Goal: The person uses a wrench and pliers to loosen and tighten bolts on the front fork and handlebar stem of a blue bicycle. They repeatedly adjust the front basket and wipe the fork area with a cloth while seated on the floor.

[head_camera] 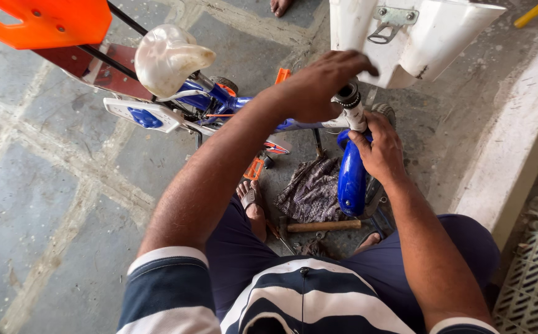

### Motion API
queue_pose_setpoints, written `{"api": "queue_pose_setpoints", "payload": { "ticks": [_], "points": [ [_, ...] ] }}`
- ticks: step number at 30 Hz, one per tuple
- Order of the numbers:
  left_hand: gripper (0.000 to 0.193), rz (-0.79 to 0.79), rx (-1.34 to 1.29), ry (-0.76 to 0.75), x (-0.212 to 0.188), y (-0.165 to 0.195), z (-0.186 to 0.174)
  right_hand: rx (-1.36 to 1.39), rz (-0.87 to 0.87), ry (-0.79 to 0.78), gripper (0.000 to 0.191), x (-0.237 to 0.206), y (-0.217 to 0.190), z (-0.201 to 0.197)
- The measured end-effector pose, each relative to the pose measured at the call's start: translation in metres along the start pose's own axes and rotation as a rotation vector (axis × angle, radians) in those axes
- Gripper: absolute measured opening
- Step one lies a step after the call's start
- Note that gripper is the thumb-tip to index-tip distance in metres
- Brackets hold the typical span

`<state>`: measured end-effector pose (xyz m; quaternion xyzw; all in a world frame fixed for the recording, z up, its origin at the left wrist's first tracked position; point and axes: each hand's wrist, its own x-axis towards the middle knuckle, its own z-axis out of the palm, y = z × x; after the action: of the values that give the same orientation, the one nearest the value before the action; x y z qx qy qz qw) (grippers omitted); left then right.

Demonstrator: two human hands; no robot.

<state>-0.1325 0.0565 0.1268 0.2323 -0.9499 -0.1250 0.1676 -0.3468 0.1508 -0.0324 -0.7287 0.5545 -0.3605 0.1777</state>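
Observation:
A small blue and white children's bicycle [219, 99] stands on the paved floor in front of me, its seat [167, 55] wrapped in clear plastic. My left hand [321, 83] rests over the top of the white head tube [350, 102], fingers curled around the black threaded ring there. My right hand [377, 148] grips the white tube just below, above the blue front mudguard [350, 179]. A white plastic front basket [405, 34] hangs just beyond my left hand.
A hammer with a wooden handle [321, 226] and a dark patterned cloth [312, 188] lie on the floor by my sandalled feet. An orange plastic part [46, 21] juts in at top left. A concrete ledge [516, 142] runs along the right, with a pale crate [537, 284] beyond.

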Motion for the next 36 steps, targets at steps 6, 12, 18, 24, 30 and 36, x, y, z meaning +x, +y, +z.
{"api": "queue_pose_setpoints", "payload": {
  "ticks": [6, 12, 18, 24, 30, 36],
  "points": [
    [0.115, -0.463, -0.351, 0.187, -0.065, -0.041, 0.032, -0.076, -0.126, 0.000, 0.067, 0.017, -0.057, -0.019],
    [0.085, -0.617, -0.208, 0.403, -0.124, -0.051, 0.081, -0.322, -0.359, -0.183, 0.063, 0.099, -0.129, -0.051],
    [0.083, -0.495, -0.140, 0.544, -0.162, -0.078, 0.079, -0.204, -0.023, -0.523, 0.069, 0.134, -0.168, -0.005],
    [0.077, -0.515, -0.207, 0.523, -0.176, -0.087, 0.079, -0.165, -0.405, -0.248, 0.081, 0.121, -0.172, 0.022],
    [0.076, -0.550, -0.223, 0.474, -0.173, -0.088, 0.077, 0.201, 0.059, -0.046, 0.054, 0.116, -0.162, 0.027],
    [0.076, -0.537, -0.234, 0.494, -0.171, -0.085, 0.076, 0.414, 0.091, 0.161, 0.048, 0.105, -0.149, 0.041]
  ]
}}
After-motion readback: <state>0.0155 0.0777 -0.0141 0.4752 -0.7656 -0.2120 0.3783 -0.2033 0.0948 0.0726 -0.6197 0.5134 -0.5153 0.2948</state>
